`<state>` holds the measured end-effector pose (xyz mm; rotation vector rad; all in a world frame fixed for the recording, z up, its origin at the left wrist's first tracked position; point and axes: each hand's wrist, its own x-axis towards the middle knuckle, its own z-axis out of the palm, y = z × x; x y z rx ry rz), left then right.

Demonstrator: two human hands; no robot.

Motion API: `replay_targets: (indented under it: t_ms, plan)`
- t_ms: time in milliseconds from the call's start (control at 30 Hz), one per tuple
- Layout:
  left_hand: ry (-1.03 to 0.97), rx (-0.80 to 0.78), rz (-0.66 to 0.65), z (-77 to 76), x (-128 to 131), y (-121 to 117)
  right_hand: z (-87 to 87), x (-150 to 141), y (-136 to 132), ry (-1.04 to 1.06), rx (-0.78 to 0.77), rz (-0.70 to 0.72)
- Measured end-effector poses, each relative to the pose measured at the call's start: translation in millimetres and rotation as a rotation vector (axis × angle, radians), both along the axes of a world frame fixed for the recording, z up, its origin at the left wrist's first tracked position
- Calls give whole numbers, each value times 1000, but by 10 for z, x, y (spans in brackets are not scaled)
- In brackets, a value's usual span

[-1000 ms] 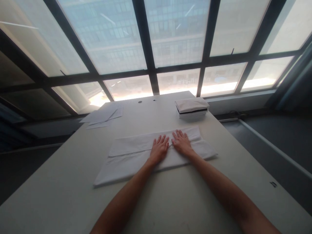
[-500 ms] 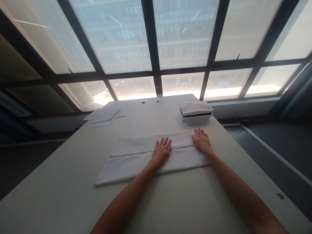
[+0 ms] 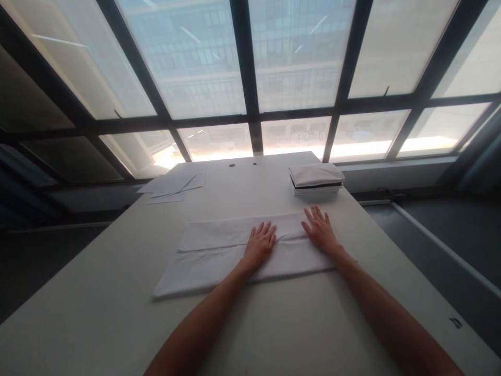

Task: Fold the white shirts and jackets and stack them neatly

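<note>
The folded cloth (image 3: 207, 263) is laid crosswise on the surface (image 3: 274, 329), nearer than the stack (image 3: 316, 176). With fingers spread and nothing gripped, the left hand (image 3: 260, 244) is placed mid-cloth and, apart from it, the right hand (image 3: 320, 230) toward the right end. A crease (image 3: 287, 238) is seen between them; it is probably best eased out by light outward strokes, with the cloth held steady at its middle.

The white, flat-folded cloth rectangle (image 3: 211, 267) looks soft, matt and lightly creased. The long white tabletop (image 3: 282, 324) looks smooth and satiny. Far left, thin white rectangular sheets (image 3: 168, 184) look like matt paper; far right, the pale folded cloth stack (image 3: 316, 176) looks matt. Large rectangular glass panes (image 3: 203, 68) look glossy.
</note>
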<state>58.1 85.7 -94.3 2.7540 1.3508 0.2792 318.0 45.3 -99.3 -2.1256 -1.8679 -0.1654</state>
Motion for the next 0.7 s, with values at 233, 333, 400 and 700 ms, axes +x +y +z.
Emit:
replay_targets:
  t_ms: [233,333,400,700]
  plan:
    - [5,-18,7,19,-3,2,-50,-156,3,7,-174,45]
    - [4,-20,5,24,-5,-3,-41,-124,6,13,-137,-27]
    - [-2,-18,3,21,-7,-4,-39,-91,5,18,-114,-71]
    - [-8,-22,6,4,-4,7,-42,-35,-6,48,-65,-119]
